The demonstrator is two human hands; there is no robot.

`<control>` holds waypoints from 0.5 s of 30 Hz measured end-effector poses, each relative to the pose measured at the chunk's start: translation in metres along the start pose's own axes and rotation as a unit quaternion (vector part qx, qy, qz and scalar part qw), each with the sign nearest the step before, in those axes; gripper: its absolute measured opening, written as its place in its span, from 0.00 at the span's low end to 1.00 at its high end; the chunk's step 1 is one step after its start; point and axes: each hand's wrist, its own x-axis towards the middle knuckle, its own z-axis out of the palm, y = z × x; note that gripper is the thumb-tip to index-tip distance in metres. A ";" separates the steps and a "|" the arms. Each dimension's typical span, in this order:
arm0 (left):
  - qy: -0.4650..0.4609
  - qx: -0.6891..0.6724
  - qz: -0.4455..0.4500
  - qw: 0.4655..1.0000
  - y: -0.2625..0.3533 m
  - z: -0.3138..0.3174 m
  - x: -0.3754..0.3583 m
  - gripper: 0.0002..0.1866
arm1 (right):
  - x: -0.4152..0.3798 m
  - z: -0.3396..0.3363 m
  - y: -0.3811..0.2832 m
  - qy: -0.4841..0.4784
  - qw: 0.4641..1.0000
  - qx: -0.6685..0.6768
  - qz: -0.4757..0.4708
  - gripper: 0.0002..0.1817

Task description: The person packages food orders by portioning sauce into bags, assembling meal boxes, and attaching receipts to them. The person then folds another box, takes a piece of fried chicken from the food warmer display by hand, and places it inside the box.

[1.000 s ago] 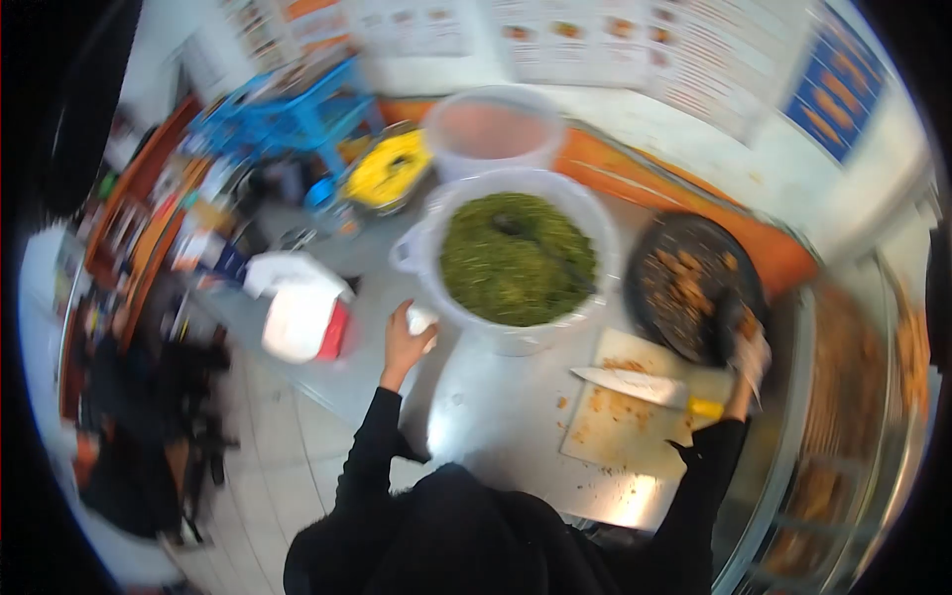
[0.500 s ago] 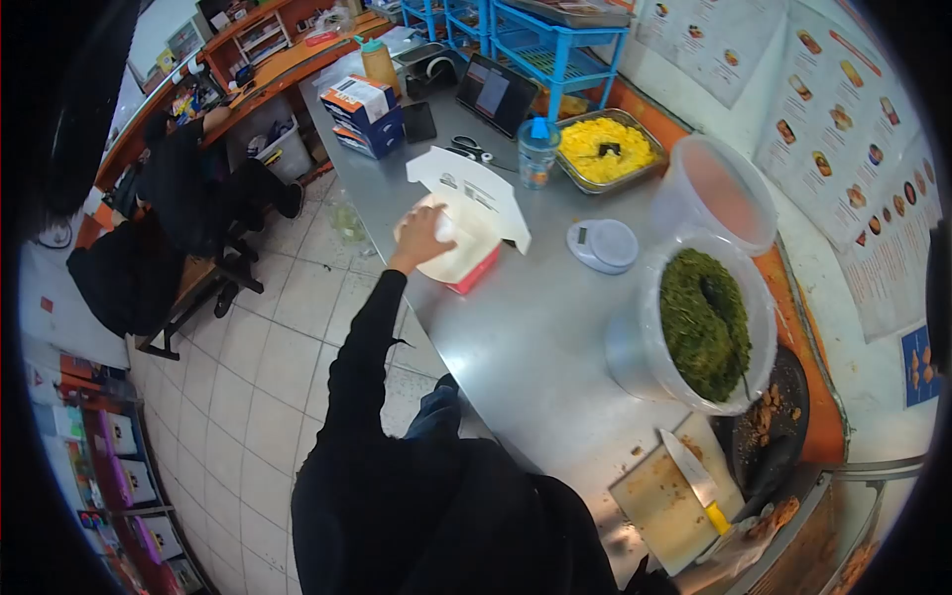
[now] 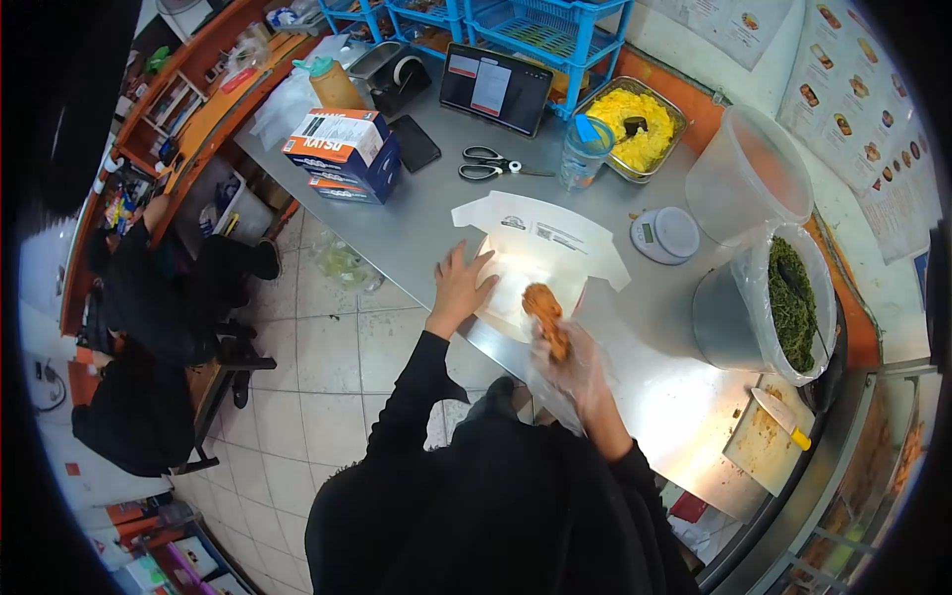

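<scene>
In a clear plastic glove, my right hand (image 3: 573, 372) grips a brown piece of fried chicken (image 3: 546, 315) over the near side of an open takeaway box (image 3: 508, 290). The box has a white inside, and its lid (image 3: 540, 230) is folded back with printing on it. My bare left hand (image 3: 460, 288) rests at the box's left edge with its fingers spread. Part of the box's floor is hidden behind the chicken and my glove.
Behind the box lie scissors (image 3: 496, 165) and a tablet (image 3: 494, 89). Stacked cartons (image 3: 347, 154) stand at the left. To the right are a scale (image 3: 664, 236), a tub of green herbs (image 3: 744, 307) and a knife (image 3: 778, 415) on a cutting board (image 3: 762, 451). A person (image 3: 149, 307) sits at left.
My right hand has come into view from the right, holding the fried chicken over the box. My left hand stays by the box's left side. The camera view has shifted.
</scene>
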 end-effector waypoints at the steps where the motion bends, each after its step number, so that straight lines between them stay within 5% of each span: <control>1: -0.048 -0.057 -0.012 0.997 -0.011 0.008 -0.002 0.21 | 0.019 -0.003 0.006 0.036 0.998 0.008 -0.041 0.14; 2: -0.094 -0.112 -0.023 0.989 -0.018 0.012 -0.002 0.20 | 0.036 -0.004 0.010 0.069 0.994 0.016 -0.082 0.15; 7: -0.022 -0.170 -0.031 0.985 -0.014 0.021 -0.007 0.19 | 0.061 -0.018 0.018 0.170 0.955 0.112 -0.217 0.25; 10: -0.028 -0.160 -0.041 0.986 -0.010 0.024 -0.005 0.19 | 0.010 0.016 0.024 0.200 0.976 0.044 -0.075 0.19; 12: 0.008 -0.140 0.023 0.990 -0.026 0.047 -0.009 0.19 | -0.022 0.033 0.027 0.180 0.981 0.031 -0.060 0.20; 13: -0.008 -0.125 0.033 0.992 -0.031 0.048 -0.011 0.19 | -0.037 0.027 0.038 0.008 0.986 0.034 -0.165 0.20; 15: 0.100 -0.072 0.119 0.985 -0.046 0.057 -0.016 0.20 | -0.073 0.030 0.021 0.065 0.983 0.088 -0.148 0.19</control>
